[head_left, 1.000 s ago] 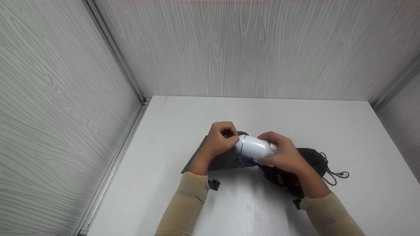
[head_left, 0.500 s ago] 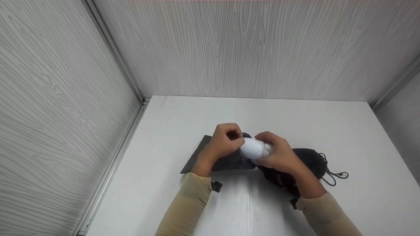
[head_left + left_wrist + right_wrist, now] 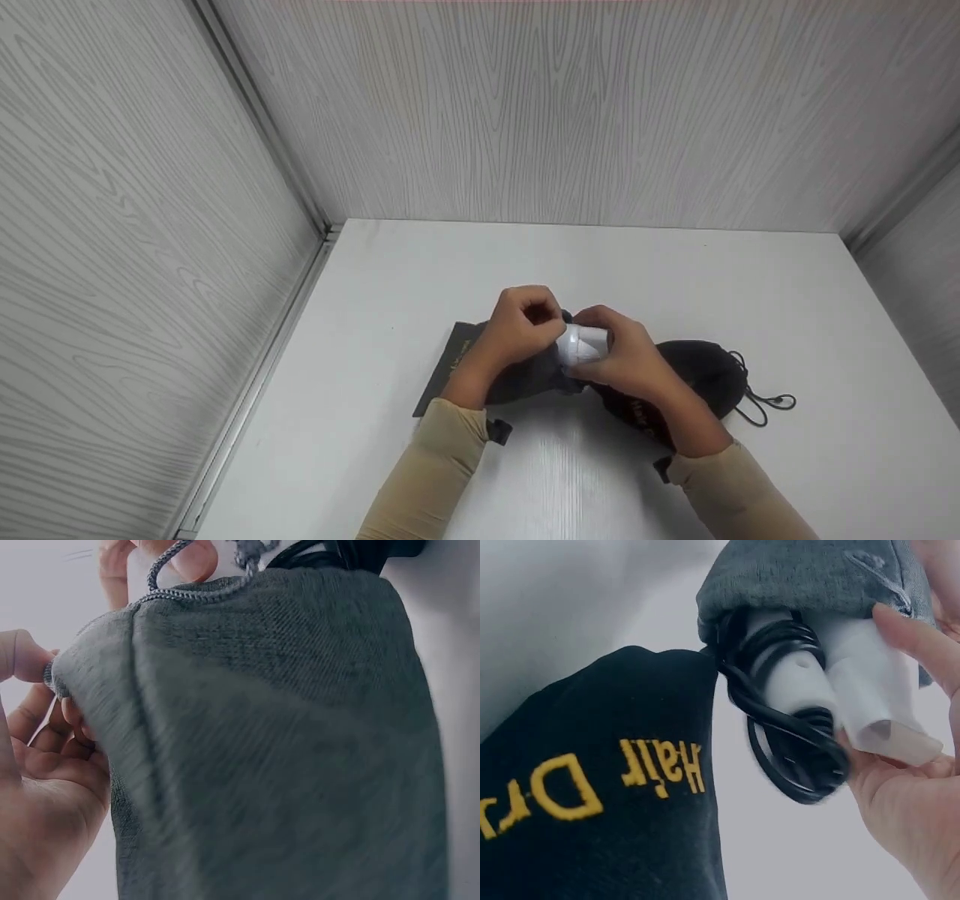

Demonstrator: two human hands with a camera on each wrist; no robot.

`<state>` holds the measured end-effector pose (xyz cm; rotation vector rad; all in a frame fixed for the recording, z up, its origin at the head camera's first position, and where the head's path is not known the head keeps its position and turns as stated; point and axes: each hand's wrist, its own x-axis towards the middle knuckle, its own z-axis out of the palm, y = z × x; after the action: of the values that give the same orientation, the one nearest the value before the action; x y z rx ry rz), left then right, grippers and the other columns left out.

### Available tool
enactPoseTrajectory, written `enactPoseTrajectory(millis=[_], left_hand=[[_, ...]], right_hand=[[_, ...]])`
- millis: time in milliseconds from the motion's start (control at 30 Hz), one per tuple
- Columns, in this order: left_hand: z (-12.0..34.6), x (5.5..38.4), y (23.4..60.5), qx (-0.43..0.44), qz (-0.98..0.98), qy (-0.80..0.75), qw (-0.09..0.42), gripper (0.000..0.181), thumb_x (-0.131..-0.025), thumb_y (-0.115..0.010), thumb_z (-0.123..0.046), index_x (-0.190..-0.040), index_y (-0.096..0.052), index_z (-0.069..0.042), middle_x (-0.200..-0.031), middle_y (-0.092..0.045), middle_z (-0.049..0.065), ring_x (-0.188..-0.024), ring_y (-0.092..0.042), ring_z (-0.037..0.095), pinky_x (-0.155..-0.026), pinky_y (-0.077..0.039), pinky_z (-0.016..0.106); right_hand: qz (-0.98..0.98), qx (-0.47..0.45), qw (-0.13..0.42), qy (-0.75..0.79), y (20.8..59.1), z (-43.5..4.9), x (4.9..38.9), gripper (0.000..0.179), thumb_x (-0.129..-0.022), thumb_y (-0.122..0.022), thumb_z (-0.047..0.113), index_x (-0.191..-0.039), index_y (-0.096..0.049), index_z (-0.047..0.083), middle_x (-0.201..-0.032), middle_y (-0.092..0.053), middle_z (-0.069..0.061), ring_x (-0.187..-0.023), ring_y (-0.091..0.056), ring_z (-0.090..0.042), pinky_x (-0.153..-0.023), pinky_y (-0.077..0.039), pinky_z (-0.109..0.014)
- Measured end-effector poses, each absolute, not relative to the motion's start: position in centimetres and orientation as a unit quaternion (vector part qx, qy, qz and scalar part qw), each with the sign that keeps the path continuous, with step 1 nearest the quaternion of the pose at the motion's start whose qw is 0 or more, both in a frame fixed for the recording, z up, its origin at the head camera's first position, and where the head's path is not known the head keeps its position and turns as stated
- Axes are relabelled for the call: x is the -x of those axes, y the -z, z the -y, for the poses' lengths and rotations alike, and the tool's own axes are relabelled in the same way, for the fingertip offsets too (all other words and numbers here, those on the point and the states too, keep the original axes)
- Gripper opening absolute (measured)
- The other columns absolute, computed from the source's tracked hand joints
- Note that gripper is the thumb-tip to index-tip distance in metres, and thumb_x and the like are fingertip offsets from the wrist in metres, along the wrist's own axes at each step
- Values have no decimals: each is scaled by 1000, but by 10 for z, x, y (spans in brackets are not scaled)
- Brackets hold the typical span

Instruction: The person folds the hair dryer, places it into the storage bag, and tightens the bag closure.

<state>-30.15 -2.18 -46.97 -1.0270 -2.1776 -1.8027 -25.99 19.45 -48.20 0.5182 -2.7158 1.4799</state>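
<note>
My left hand [image 3: 517,330] pinches the mouth of a grey drawstring bag [image 3: 285,750] between thumb and fingers. A white hair dryer [image 3: 855,675] lies mostly inside that bag, its barrel hidden by the cloth. Its nozzle end and its handle [image 3: 795,682], wound with a black cord [image 3: 810,742], stick out of the opening. My right hand [image 3: 626,356] grips the nozzle from the right, thumb on one side and fingers on the other. Patterned drawstring cord [image 3: 195,596] loops at the bag's mouth in the left wrist view.
A black drawstring pouch [image 3: 705,367] with yellow "Hair Dr…" lettering lies under and beside my right forearm; its cord [image 3: 772,401] trails right. White table [image 3: 562,262] underneath, grey wood-grain panels [image 3: 525,112] at the back and sides.
The hair dryer has gone further left into the grey bag, my right hand moving left with it. My left hand has drawn the bag's mouth slightly right over the barrel.
</note>
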Motion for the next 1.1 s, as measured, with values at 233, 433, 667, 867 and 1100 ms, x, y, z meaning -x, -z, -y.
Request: enactPoseTrajectory(millis=[233,433,667,867,1100], left_hand=[[23,300,474,325,738,587,74,15,-85,-65,1,-75,-71,-7,-73,-66,7,-63,-53,12,-59,-45,27],[25,298,475,320,738,590,68,15,-85,-66,1,-75,-71,-7,-73,-67,7,-63,-51,11,-60,-44,25],[24,297,476,313,739,592,70,13,-84,-66,2,-74,-69,-6,-72,-66,5,-65,-53,11,-61,-44,25],[23,293,477,313,734,600,55,10,-86,-65,2,-79,-69,-4,-78,-65,8,-68,-54,10,-62,-46,24],[18,290,475,325,719,612,46,11,-86,-63,3,-79,-69,-3,-77,-64,9,-66,-53,10,-61,-46,24]], right_hand=[[840,-155,-38,-519,488,-197,258,55,-79,-95,19,-126,-66,15,-127,-68,-6,-118,-71,-35,-87,-63,-43],[832,-157,-40,-530,491,-201,255,46,-79,-85,1,-119,-65,11,-126,-65,-10,-115,-71,-39,-80,-63,-40],[832,-156,6,-532,489,-203,251,35,-78,-90,2,-109,-73,7,-108,-74,-10,-100,-70,-25,-78,-65,-34],[823,-163,9,-544,485,-202,248,34,-82,-91,7,-112,-75,8,-110,-74,-9,-101,-70,-24,-78,-65,-32],[818,-161,25,-551,477,-196,246,34,-82,-91,9,-113,-77,13,-110,-75,-5,-102,-70,-22,-76,-65,-31]])
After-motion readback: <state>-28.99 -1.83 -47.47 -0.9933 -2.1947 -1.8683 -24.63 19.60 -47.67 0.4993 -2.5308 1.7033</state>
